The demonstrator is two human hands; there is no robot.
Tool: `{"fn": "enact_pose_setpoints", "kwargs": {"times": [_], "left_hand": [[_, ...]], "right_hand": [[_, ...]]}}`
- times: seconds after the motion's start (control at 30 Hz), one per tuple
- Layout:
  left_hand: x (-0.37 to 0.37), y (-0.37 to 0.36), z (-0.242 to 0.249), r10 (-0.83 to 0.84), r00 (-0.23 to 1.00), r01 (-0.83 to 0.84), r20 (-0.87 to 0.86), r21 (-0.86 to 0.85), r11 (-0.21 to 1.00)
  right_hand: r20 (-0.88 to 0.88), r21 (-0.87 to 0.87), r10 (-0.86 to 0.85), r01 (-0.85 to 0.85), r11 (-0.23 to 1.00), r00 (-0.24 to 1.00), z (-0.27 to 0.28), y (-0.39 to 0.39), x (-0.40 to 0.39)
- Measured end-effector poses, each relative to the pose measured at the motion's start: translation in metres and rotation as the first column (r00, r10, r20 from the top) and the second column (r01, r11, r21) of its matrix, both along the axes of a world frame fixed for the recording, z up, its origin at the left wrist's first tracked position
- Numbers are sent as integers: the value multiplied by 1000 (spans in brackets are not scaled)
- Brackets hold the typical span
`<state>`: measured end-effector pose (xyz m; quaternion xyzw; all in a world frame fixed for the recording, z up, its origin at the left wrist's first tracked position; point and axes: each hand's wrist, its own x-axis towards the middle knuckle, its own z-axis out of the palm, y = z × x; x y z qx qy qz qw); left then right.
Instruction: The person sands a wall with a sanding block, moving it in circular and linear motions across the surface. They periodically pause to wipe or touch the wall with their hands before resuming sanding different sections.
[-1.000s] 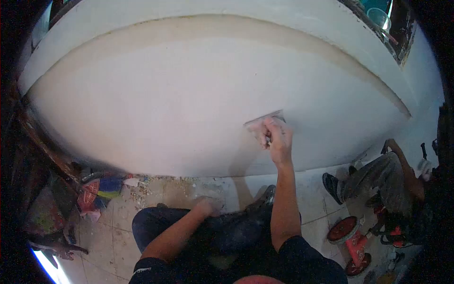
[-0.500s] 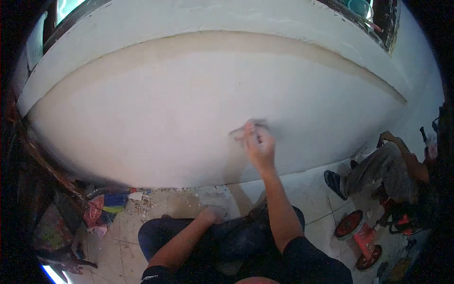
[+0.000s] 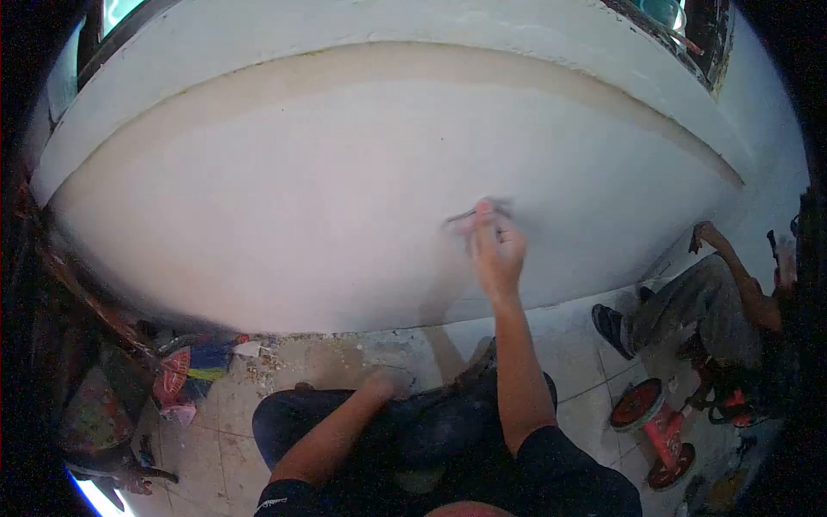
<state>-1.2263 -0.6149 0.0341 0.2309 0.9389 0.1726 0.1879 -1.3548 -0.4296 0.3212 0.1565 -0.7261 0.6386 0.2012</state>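
My right hand (image 3: 498, 250) is closed around a thin, flat piece with dark edges (image 3: 460, 221), holding it against the white wall (image 3: 327, 189). Motion blur smears the piece, so its kind does not show clearly. My left hand (image 3: 386, 384) is low in front of my lap, close to my dark-clothed legs (image 3: 301, 422). Blur hides its fingers, and I cannot make out anything in it.
Another person, in grey trousers (image 3: 676, 302), sits at the right near the wall. A red spool-shaped stand (image 3: 662, 435) lies on the tiled floor (image 3: 233, 457). Crumbs and a crumpled red packet (image 3: 175, 375) lie at left. A ledge (image 3: 388, 21) juts out above.
My right hand has moved right and slightly up along the wall with the flat piece. The left hand stays low near my lap. The view has shifted slightly.
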Motion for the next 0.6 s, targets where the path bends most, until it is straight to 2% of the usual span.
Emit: {"fn": "enact_pose_setpoints", "kwargs": {"times": [0.07, 0.1, 0.17, 0.2, 0.27, 0.3, 0.37, 0.4, 0.47, 0.5, 0.57, 0.6], "left_hand": [[1, -3, 2, 6, 1000, -6, 0, -45, 999], [1, -4, 3, 15, 1000, -15, 1, -45, 999], [1, -1, 37, 119, 963, -142, 240, 80, 987], [3, -1, 34, 118, 964, -142, 239, 86, 986], [7, -6, 26, 117, 988, -138, 103, 226, 964], [7, -5, 22, 116, 988, -138, 106, 231, 963], [6, -8, 17, 93, 992, -100, 91, 74, 992], [4, -11, 13, 99, 991, -105, 89, 70, 992], [5, -10, 13, 73, 987, -79, 146, 35, 996], [8, -8, 22, 83, 986, -90, 143, 41, 995], [15, 0, 88, 59, 998, -59, 35, 5, 998], [9, -1, 71, 79, 990, -86, 113, 63, 994]], "right_hand": [[113, -341, -69, 104, 934, 991, 7, 8, -3], [114, -341, -60, 96, 935, 992, 4, 7, -5], [9, -475, -18, 20, 880, 1000, -11, 8, -10], [7, -470, -18, 20, 882, 1000, -19, 5, -11], [-74, -96, -88, 81, 992, 993, -34, -5, -11], [-73, -91, -89, 82, 992, 993, -37, -3, -14], [-306, -219, -247, 184, 958, 919, -30, -4, -21], [-307, -223, -243, 178, 958, 920, -21, 4, -24], [44, -598, -296, 262, 757, 954, 11, 26, -20], [39, -595, -286, 252, 763, 958, 12, 28, -21], [31, -393, -249, 241, 887, 968, 10, 32, -18], [23, -391, -247, 236, 890, 969, 12, 34, -20]]}}
